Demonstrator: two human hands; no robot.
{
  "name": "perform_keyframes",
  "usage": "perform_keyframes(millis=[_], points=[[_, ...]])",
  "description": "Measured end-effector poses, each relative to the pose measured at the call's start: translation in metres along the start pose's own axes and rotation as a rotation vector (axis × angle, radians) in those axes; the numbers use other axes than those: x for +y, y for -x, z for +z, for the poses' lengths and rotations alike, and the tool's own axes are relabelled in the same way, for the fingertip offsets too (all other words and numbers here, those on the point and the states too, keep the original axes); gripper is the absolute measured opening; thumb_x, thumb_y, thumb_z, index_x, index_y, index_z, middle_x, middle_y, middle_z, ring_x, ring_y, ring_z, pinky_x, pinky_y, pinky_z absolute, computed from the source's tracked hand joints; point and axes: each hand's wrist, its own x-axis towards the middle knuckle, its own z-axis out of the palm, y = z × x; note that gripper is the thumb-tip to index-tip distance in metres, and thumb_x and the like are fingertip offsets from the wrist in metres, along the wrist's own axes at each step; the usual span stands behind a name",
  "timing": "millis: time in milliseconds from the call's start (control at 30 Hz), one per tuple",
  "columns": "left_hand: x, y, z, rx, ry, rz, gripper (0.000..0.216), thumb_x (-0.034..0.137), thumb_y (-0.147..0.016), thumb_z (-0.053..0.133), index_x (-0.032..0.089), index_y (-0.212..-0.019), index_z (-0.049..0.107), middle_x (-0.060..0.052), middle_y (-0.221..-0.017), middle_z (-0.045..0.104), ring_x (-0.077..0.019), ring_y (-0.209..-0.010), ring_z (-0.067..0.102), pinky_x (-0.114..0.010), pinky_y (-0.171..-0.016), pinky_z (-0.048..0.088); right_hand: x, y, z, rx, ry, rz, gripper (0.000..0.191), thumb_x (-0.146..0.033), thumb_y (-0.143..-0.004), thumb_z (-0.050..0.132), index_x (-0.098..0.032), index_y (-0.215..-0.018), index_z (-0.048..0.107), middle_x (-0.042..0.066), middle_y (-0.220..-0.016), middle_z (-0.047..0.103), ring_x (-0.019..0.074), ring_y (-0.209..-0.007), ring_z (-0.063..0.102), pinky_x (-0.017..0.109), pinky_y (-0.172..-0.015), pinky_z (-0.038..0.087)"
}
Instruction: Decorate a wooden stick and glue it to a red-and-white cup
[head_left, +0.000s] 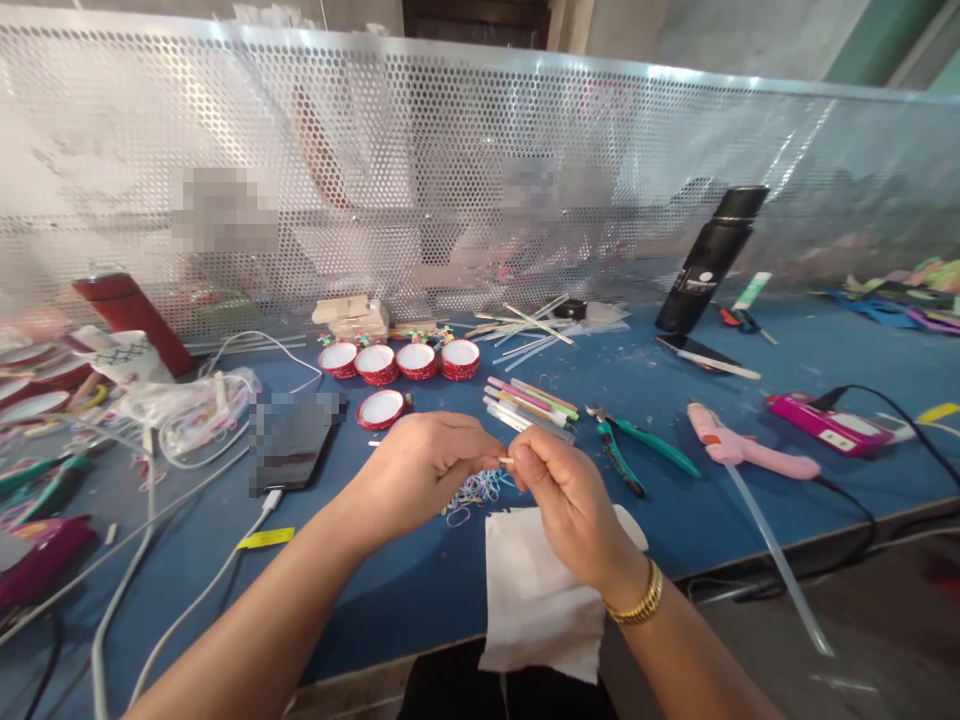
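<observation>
My left hand (pixel 424 465) and my right hand (pixel 562 495) meet above the blue table (pixel 390 590), fingers pinched together on a small thin stick (pixel 506 460) between them. A gold bracelet (pixel 637 600) circles my right wrist. Below the hands lies a heap of small coloured rubber bands (pixel 476 492) and a white cloth (pixel 536 590) that hangs over the table's front edge.
Red-rimmed round lids (pixel 397 362), coloured sticks (pixel 529 400), green pliers (pixel 626 445), a pink glue gun (pixel 739 450) with cord, a phone (pixel 292 440) on a cable, a black bottle (pixel 709 260), a red flask (pixel 131 315). A perforated metal screen (pixel 450 170) closes the back.
</observation>
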Motion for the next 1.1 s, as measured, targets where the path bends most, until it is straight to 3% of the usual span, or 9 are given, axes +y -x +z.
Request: perform_keyframes(millis=[333,600,733,833,933,1033,1100], points=[[0.000,0.002,0.001,-0.018,0.044,0.001,0.025,0.015,-0.095,0.053,0.023,-0.091,0.076,-0.002,-0.085,0.074,-0.0133,-0.080,0.069,-0.022,-0.069,0.051,0.003,0.001,0.000,0.014,-0.021,0.007,0.038,-0.037,-0.107,0.037,-0.023,-0.072,0.043,-0.003,-0.067,0.044,0.0134,-0.064,0.042,0.028,-0.062,0.034],[-0.008,0.002,0.006,0.028,-0.125,-0.051,0.025,0.019,-0.095,0.053,0.023,-0.092,0.077,-0.004,-0.085,0.076,-0.0168,-0.080,0.071,-0.027,-0.073,0.055,0.002,0.002,-0.002,-0.043,0.351,-0.044,0.024,-0.029,-0.104,0.042,-0.022,-0.086,0.057,0.002,-0.079,0.064,0.0183,-0.076,0.056,0.031,-0.072,0.038],[-0.010,0.002,0.007,0.048,-0.158,-0.070,0.024,0.016,-0.094,0.055,0.023,-0.089,0.077,-0.003,-0.084,0.077,-0.0168,-0.079,0.071,-0.027,-0.072,0.054,0.001,0.001,0.003,-0.028,0.457,-0.062,0.024,-0.027,-0.103,0.043,-0.022,-0.085,0.058,0.002,-0.073,0.063,0.0186,-0.069,0.056,0.031,-0.067,0.036],[-0.008,0.001,0.007,0.066,-0.055,-0.109,0.020,0.016,-0.093,0.058,0.022,-0.088,0.077,-0.002,-0.084,0.077,-0.0160,-0.079,0.071,-0.026,-0.072,0.053,0.000,0.002,0.007,0.019,0.357,-0.041,0.026,-0.029,-0.103,0.044,-0.022,-0.082,0.057,0.001,-0.070,0.060,0.0171,-0.067,0.054,0.030,-0.065,0.037],[-0.009,0.001,0.007,0.046,0.053,-0.148,0.019,0.017,-0.093,0.059,0.022,-0.088,0.077,-0.002,-0.084,0.077,-0.0152,-0.079,0.071,-0.025,-0.072,0.053,-0.002,0.004,0.006,0.078,0.077,0.028,0.028,-0.035,-0.102,0.047,-0.022,-0.079,0.055,-0.002,-0.065,0.054,0.0141,-0.060,0.050,0.027,-0.059,0.038],[-0.017,0.002,0.002,0.019,0.014,-0.173,0.019,0.019,-0.092,0.059,0.022,-0.088,0.078,-0.003,-0.086,0.077,-0.0157,-0.080,0.070,-0.027,-0.073,0.053,0.000,0.008,-0.003,0.227,-0.176,0.100,0.023,-0.038,-0.102,0.049,-0.023,-0.087,0.058,-0.004,-0.064,0.053,0.0123,-0.056,0.049,0.025,-0.055,0.040],[-0.027,0.003,-0.004,0.019,-0.073,-0.165,0.017,0.020,-0.091,0.061,0.023,-0.086,0.078,-0.003,-0.087,0.076,-0.0167,-0.083,0.069,-0.029,-0.078,0.052,0.004,0.011,-0.011,0.323,-0.228,0.122,0.019,-0.039,-0.102,0.050,-0.023,-0.096,0.059,-0.003,-0.067,0.057,0.0121,-0.058,0.051,0.025,-0.056,0.043]])
